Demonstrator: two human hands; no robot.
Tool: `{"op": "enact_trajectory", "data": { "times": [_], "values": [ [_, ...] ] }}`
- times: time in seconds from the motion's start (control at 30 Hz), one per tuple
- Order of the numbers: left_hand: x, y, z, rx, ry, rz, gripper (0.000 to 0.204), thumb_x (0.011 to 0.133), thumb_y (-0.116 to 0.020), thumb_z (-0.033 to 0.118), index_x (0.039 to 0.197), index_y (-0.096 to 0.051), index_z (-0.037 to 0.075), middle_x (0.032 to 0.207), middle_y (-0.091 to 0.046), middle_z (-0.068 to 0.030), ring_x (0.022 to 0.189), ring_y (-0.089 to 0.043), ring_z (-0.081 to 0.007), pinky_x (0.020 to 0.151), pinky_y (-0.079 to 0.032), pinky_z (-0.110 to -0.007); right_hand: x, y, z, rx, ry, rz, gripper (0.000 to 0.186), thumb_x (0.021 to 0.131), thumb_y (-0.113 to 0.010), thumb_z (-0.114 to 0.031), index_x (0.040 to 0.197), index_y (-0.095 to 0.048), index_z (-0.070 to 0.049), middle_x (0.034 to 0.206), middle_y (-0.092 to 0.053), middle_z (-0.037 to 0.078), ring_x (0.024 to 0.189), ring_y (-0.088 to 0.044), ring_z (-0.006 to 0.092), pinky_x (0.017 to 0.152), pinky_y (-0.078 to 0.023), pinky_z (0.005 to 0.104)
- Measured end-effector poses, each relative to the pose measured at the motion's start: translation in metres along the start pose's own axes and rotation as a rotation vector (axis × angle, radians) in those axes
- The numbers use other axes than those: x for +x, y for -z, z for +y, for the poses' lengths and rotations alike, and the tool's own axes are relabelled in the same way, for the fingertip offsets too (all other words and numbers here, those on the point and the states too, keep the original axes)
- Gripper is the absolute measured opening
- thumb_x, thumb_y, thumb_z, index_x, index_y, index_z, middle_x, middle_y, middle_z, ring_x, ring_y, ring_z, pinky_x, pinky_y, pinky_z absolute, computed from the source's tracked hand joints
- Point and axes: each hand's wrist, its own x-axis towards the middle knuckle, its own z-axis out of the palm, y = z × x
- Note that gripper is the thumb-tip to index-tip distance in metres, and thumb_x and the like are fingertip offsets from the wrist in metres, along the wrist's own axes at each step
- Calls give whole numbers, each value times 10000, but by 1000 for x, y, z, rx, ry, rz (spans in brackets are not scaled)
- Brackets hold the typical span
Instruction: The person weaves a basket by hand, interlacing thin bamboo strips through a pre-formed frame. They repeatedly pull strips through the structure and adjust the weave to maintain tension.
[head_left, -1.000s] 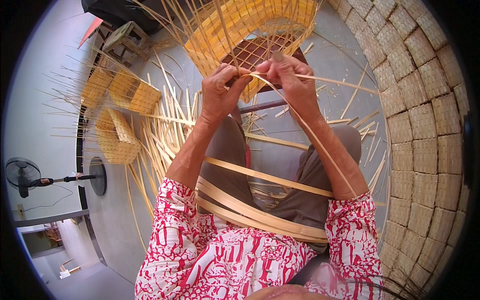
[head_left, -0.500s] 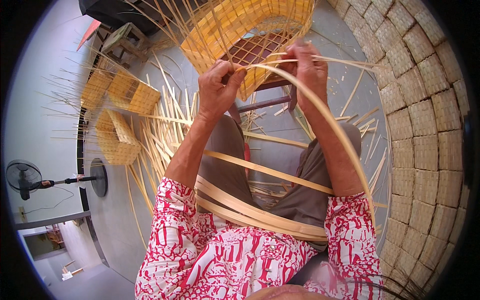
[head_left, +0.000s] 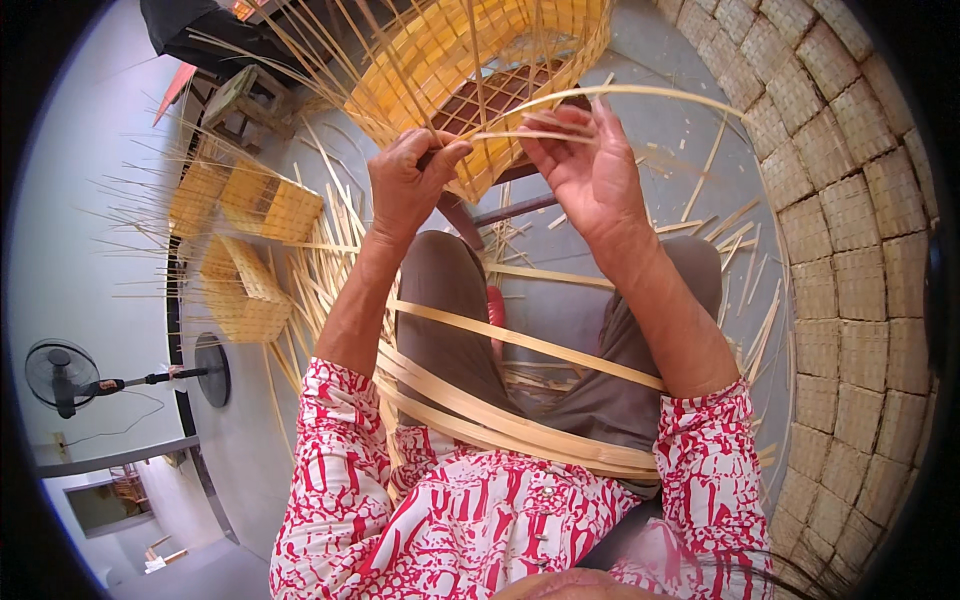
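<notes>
A yellow woven bamboo basket [head_left: 393, 85] with long upright splints stands before me, tilted toward my lap. My left hand [head_left: 408, 185] is closed in a pinch at its near corner, on the end of a bamboo strip [head_left: 500, 134] that runs across to my right hand. My right hand [head_left: 592, 185] has its palm turned up and its fingers apart, slightly blurred, beside that strip. Another pale strip [head_left: 665, 91] arcs out to the right behind the right fingertips. Whether the right fingers touch either strip is hard to make out.
Several long flat strips [head_left: 480, 410] lie across my lap. Loose strips [head_left: 330, 275] cover the floor at left, near smaller woven baskets [head_left: 245, 290] and a wooden stool [head_left: 248, 105]. A standing fan [head_left: 62, 378] is far left. Stacked woven pieces [head_left: 850, 240] line the right side.
My right hand has opened and turned palm up, letting go of the strips. The long strip that arced over my right forearm now points away to the right. My left hand keeps its pinch.
</notes>
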Motion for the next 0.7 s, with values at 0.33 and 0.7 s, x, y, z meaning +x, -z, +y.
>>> {"op": "enact_trajectory", "data": {
  "times": [0.33,0.7],
  "values": [
    [21,74,-47,-113,178,-362,166,917,-731,159,829,-690,24,672,-632,31,632,-596,-21,561,-477,-199,26,33,-28,-669,22,-152,356,948,-710,-256,1201,-603,-29,981,-666,52,862,-658,130,778,-571,280],
    [-5,85,-59,-79,-10,-324,116,898,-712,135,868,-708,23,681,-628,26,631,-562,-19,549,-452,-210,45,73,-21,-377,153,-73,79,963,-660,-86,1024,-634,-44,886,-657,46,736,-643,137,657,-569,289]
  ]
}}
